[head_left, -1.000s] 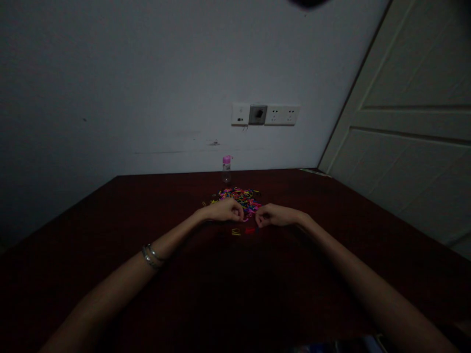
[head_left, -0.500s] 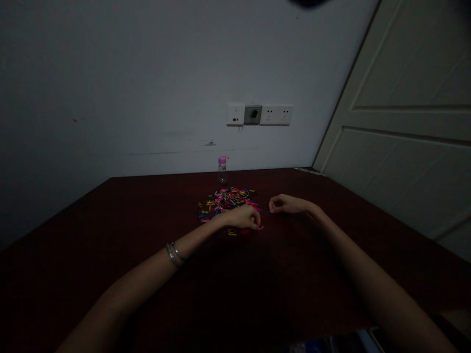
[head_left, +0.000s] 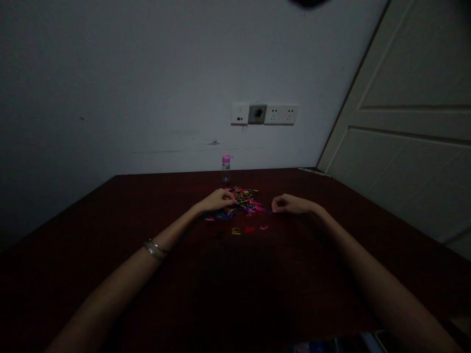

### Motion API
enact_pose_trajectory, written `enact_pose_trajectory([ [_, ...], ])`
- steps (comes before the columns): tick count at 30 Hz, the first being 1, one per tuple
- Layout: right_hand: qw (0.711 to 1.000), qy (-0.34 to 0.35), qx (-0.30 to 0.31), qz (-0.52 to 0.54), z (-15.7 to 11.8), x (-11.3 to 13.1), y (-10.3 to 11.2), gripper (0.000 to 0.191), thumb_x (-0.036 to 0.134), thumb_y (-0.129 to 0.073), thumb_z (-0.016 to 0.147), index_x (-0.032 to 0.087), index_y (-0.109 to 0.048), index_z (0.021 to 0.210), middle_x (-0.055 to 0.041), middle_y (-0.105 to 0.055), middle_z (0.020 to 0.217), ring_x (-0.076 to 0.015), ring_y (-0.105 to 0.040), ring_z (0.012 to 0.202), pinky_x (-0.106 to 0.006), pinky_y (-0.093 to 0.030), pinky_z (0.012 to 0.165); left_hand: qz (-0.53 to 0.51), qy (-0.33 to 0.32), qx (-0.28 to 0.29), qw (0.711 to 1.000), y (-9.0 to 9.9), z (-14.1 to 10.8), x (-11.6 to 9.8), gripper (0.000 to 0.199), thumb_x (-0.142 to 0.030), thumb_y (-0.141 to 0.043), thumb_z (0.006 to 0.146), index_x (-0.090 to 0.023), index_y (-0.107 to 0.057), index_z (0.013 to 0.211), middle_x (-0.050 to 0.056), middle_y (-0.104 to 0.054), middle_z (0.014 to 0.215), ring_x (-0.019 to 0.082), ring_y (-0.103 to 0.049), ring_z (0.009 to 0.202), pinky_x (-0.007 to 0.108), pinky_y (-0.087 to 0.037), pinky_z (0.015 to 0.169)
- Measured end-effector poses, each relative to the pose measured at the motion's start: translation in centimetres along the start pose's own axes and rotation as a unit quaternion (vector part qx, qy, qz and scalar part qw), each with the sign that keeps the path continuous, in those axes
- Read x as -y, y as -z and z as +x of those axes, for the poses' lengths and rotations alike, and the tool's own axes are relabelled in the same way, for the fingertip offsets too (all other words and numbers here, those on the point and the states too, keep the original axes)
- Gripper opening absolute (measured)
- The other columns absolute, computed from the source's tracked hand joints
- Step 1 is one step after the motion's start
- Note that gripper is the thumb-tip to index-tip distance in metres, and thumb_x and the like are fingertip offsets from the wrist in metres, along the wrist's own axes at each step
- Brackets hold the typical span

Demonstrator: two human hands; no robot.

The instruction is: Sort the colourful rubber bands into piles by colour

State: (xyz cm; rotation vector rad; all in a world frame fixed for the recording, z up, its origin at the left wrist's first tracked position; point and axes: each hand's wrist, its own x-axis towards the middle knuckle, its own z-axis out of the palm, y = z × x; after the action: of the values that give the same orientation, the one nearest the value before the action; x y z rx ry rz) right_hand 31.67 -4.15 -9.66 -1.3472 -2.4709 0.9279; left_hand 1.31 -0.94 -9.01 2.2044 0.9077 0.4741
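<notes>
A pile of small, bright loops that look like coloured paper clips (head_left: 246,198) lies on the dark red table. My left hand (head_left: 218,200) is at the pile's left side, fingers curled and tips bent together among the pieces; whatever they pinch is too small to make out. To the right of the pile, my right hand (head_left: 287,204) rests low over the table, thumb and finger pinched. A small blue piece (head_left: 271,212) shows at its fingertips. Nearer me, apart from the pile, lie yellow pieces (head_left: 236,231), a red piece (head_left: 249,229) and a curved pink piece (head_left: 264,227).
Behind the pile stands a clear bottle (head_left: 225,171) with a pink cap. Wall sockets (head_left: 281,114) sit above the table (head_left: 165,196), and a pale panelled door (head_left: 401,162) is at the right. Partly visible, unclear items (head_left: 331,344) lie at the bottom edge.
My left hand has moved left and away from me, from beside the curved pink piece to the pile. That piece now lies free on the table. My right hand stays pinched.
</notes>
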Motion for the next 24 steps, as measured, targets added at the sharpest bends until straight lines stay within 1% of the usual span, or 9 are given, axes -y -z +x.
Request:
enact_pose_trajectory([
  [4, 1.0, 0.001, 0.017, -0.002, -0.1, 0.4, -0.1, 0.026, 0.038, -0.053, 0.074, 0.013, -0.058, 0.076, -0.0031, -0.057, 0.073, -0.0129, -0.048, 0.066, -0.026, -0.038, 0.062, -0.014, 0.02, -0.049, 0.998, 1.3, -0.1, 1.7, 0.027, -0.032, -0.053, 0.074, -0.008, -0.064, 0.08, 0.002, -0.058, 0.065, 0.007, -0.044, 0.055, 0.018, -0.032, 0.052],
  [8, 0.998, -0.005, 0.056, 0.005, -0.3, 0.3, 0.0, 0.027, 0.04, -0.055, 0.073, 0.013, -0.059, 0.076, -0.0021, -0.056, 0.07, -0.012, -0.047, 0.062, -0.024, -0.036, 0.058, -0.034, 0.047, -0.069, 0.996, 2.6, -0.5, 2.8, 0.028, -0.033, -0.054, 0.072, -0.008, -0.064, 0.08, 0.004, -0.058, 0.065, 0.008, -0.046, 0.055, 0.019, -0.033, 0.051],
  [14, 0.996, -0.037, 0.084, 0.001, -0.6, 0.4, 0.1, 0.03, 0.043, -0.059, 0.068, 0.014, -0.062, 0.075, -0.0025, -0.059, 0.07, -0.0132, -0.049, 0.063, -0.025, -0.037, 0.058, -0.036, 0.075, -0.099, 0.992, 5.1, -2.1, 3.6, 0.027, -0.033, -0.056, 0.07, -0.009, -0.065, 0.079, 0.003, -0.058, 0.062, 0.008, -0.046, 0.052, 0.019, -0.033, 0.049],
  [18, 0.995, -0.048, 0.092, -0.013, -0.4, 0.4, 0.1, 0.028, 0.04, -0.063, 0.065, 0.015, -0.063, 0.077, -0.0015, -0.059, 0.068, -0.012, -0.048, 0.059, -0.024, -0.036, 0.055, -0.042, 0.099, -0.114, 0.988, 5.7, -3.0, 3.9, 0.023, -0.031, -0.056, 0.069, -0.01, -0.064, 0.076, 0.003, -0.058, 0.062, 0.008, -0.047, 0.054, 0.019, -0.034, 0.051],
  [20, 0.996, -0.04, 0.076, -0.013, -0.3, 0.3, 0.2, 0.027, 0.038, -0.062, 0.066, 0.015, -0.062, 0.079, -0.0014, -0.058, 0.068, -0.0116, -0.047, 0.059, -0.024, -0.036, 0.054, -0.042, 0.106, -0.112, 0.987, 5.7, -3.5, 4.3, 0.023, -0.031, -0.056, 0.068, -0.01, -0.064, 0.076, 0.003, -0.059, 0.063, 0.008, -0.047, 0.054, 0.019, -0.034, 0.051],
  [21, 0.998, -0.034, 0.053, -0.011, -0.2, 0.2, 0.3, 0.026, 0.037, -0.06, 0.068, 0.014, -0.062, 0.081, -0.002, -0.058, 0.07, -0.0118, -0.048, 0.06, -0.024, -0.037, 0.055, -0.041, 0.109, -0.11, 0.987, 5.7, -3.7, 4.5, 0.024, -0.031, -0.056, 0.068, -0.01, -0.064, 0.077, 0.003, -0.059, 0.063, 0.008, -0.047, 0.054, 0.019, -0.034, 0.05],
  [24, 0.998, -0.022, -0.051, -0.009, 0.1, -0.3, 0.2, 0.03, 0.037, -0.054, 0.073, 0.013, -0.061, 0.09, -0.0045, -0.06, 0.079, -0.0136, -0.051, 0.066, -0.026, -0.04, 0.06, -0.038, 0.123, -0.11, 0.986, 5.8, -4.4, 5.4, 0.023, -0.03, -0.056, 0.068, -0.01, -0.064, 0.078, 0.001, -0.057, 0.06, 0.008, -0.046, 0.051, 0.019, -0.033, 0.049],
])
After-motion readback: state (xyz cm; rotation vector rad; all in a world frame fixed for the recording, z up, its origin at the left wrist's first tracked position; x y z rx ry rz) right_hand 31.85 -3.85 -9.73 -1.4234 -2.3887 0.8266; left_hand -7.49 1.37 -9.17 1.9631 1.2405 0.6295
